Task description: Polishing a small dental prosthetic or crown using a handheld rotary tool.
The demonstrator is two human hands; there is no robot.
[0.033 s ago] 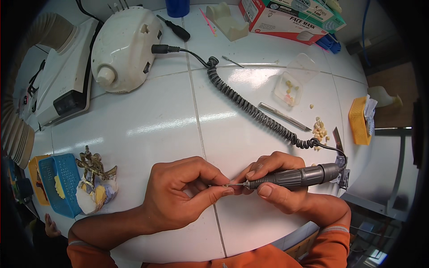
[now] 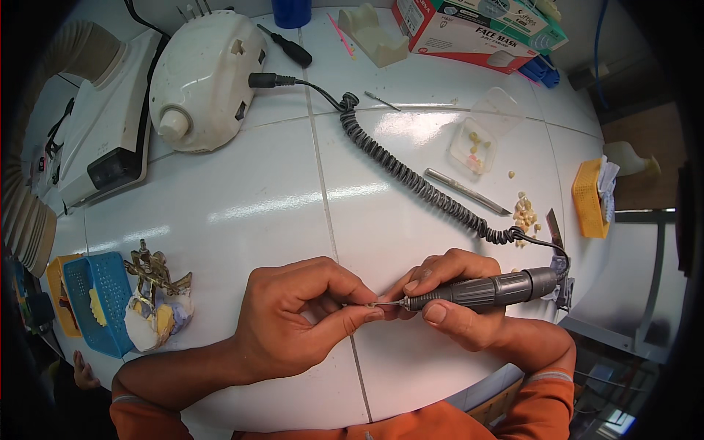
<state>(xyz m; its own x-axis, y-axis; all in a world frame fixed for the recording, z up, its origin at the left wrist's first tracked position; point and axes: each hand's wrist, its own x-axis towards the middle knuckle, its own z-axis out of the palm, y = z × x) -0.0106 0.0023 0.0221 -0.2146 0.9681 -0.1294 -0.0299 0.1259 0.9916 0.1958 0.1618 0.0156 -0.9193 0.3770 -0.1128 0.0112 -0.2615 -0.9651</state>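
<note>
My right hand is closed around a dark grey rotary handpiece, held nearly level with its thin metal bur pointing left. Thumb and forefinger of my left hand are pinched together right at the bur's tip. Whatever they hold is tiny and mostly hidden by the fingertips. Both hands meet low over the white tiled table. From the back of the handpiece a coiled black cord runs up to a cream control unit with a round knob.
Right of centre lie a craft knife, a pile of small artificial teeth and a clear open box. At left stand a blue basket and a brass articulator with a plaster model. Mask boxes stand behind.
</note>
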